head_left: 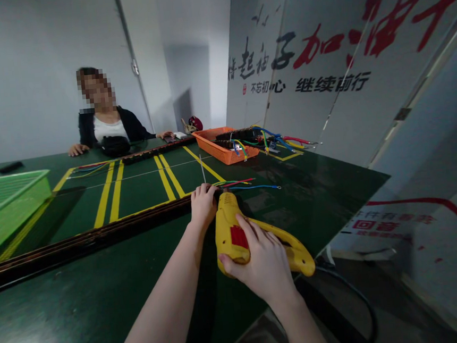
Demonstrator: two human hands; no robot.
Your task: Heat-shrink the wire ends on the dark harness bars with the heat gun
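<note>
A yellow heat gun (226,230) with a red label lies in the grip of my right hand (262,254), its nozzle pointing away from me. Just left of the nozzle, my left hand (204,203) is closed on the end of a long dark wire bundle (98,235) that runs to the left edge of the table. Past my fingers, thin wires come out to the right: a blue wire (260,187) with a ring terminal, a red one and a green-yellow one. A thin white tie (202,169) sticks up behind my left hand.
On the left is a green basket (34,194). An orange basket (214,150) holds dark bundles with coloured wire ends. Another bundle (150,152) lies across the far side of the green table (84,307), where a person (108,126) sits. A cable (363,298) hangs at right.
</note>
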